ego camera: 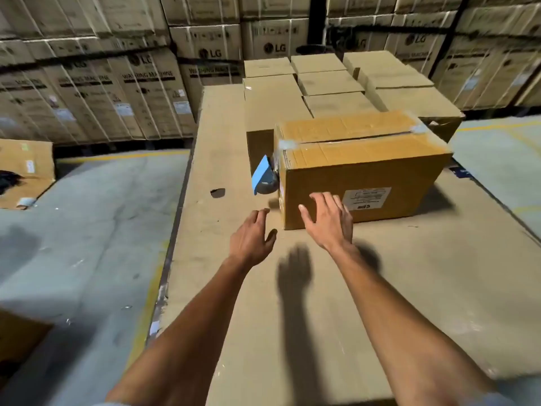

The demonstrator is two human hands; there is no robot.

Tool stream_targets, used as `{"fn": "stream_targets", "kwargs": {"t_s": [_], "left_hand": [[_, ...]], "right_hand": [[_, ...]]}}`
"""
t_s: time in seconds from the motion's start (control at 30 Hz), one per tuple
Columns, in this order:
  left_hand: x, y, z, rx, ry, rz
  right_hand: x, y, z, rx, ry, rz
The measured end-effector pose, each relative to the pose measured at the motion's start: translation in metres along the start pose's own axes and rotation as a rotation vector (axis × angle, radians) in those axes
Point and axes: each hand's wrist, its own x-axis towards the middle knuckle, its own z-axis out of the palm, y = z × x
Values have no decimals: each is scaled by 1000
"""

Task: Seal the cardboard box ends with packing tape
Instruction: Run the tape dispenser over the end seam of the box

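A brown cardboard box stands on a cardboard-covered work surface, its top flaps shut with clear tape along the seam and a white label on the near side. A blue tape dispenser rests against the box's left end. My right hand is spread open at the box's near lower left corner, fingers on or just off the near face. My left hand hovers open over the surface just left of that corner, below the dispenser, holding nothing.
Several smaller sealed cartons are stacked behind the box. Tall stacks of washing machine cartons wall the background. The concrete floor drops off left of the surface, with an opened box there. A small dark hole marks the surface.
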Motion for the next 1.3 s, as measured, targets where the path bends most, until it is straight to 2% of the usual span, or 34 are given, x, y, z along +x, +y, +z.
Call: {"fn": "stream_targets", "kwargs": {"t_s": [0.17, 0.27, 0.47, 0.7, 0.97, 1.3], "left_hand": [[40, -19, -21, 11, -3, 93], [63, -24, -29, -6, 15, 141], [114, -35, -31, -45, 38, 143], [152, -53, -12, -22, 42, 183], [117, -46, 12, -82, 58, 296], [65, -17, 38, -135, 76, 554]], "right_hand": [[46, -31, -6, -82, 112, -17], [71, -45, -2, -143, 81, 15], [109, -60, 23, -225, -120, 109], [112, -60, 31, -277, -116, 122], [68, -15, 3, -235, -110, 69], [12, 21, -39, -187, -58, 64]]}}
